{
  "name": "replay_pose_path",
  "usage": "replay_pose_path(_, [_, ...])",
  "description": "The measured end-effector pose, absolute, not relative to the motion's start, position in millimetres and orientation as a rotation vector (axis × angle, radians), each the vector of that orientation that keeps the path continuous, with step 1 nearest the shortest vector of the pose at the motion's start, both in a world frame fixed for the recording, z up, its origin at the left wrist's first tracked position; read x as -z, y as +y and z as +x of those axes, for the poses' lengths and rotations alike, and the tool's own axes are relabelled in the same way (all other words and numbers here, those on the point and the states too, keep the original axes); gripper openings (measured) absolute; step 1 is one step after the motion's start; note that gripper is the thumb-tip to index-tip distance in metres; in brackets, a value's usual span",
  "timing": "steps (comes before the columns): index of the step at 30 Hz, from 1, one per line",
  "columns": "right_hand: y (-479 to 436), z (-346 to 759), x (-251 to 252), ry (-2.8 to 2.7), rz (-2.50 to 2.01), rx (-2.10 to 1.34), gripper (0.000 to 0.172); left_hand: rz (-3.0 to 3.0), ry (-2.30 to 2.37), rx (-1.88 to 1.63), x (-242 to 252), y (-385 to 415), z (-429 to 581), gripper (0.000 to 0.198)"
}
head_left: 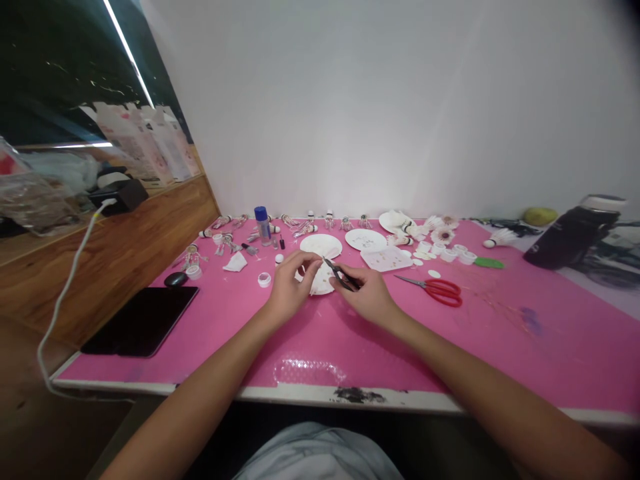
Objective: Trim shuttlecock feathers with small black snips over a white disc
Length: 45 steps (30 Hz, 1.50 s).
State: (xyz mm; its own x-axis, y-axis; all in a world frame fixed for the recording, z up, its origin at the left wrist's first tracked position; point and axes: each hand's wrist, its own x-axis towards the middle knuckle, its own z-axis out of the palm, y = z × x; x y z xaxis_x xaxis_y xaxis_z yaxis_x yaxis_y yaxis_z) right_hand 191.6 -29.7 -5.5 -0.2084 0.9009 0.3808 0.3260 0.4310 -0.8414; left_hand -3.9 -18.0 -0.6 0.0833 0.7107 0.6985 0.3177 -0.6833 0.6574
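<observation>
My right hand [369,293] is closed around small black-handled pliers [344,275], whose jaws point up and left. The tip of the pliers meets the fingertips of my left hand [293,283]. Thumb and forefinger of that hand are pinched together; whatever lies between them is too small to make out. Below both hands, a white plate [323,285] with tiny bits on it shows partly. Behind it are a second white plate [320,247], a third plate [366,240] and a white tray [387,259] holding small pieces.
Red-handled scissors [440,291] lie to the right. A black tablet [143,320] and a mouse [176,279] are at the left. Several shuttlecocks [500,238] stand or lie along the back. A blue-capped bottle [263,225], small white jars [447,254] and a dark flask [573,230] are also on the pink table.
</observation>
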Motion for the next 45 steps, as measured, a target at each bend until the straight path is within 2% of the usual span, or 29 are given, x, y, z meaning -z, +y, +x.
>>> replay_pose_path(18, [-26.7, 192.7, 10.4, -1.744, -1.113, -0.731, 0.050, 2.031, 1.010, -1.626, 1.8, -17.1, -4.0, 0.020])
replay_pose_path(30, [-25.9, 192.2, 7.7, -1.757, -1.045, -0.815, 0.039, 2.010, 1.040, -1.632, 1.0, -19.7, -1.8, 0.017])
replay_pose_path(45, [-29.9, 179.4, 19.7, -1.593, -1.057, -0.888, 0.047, 2.005, 1.180, -1.821, 6.0, -25.7, 5.6, 0.014])
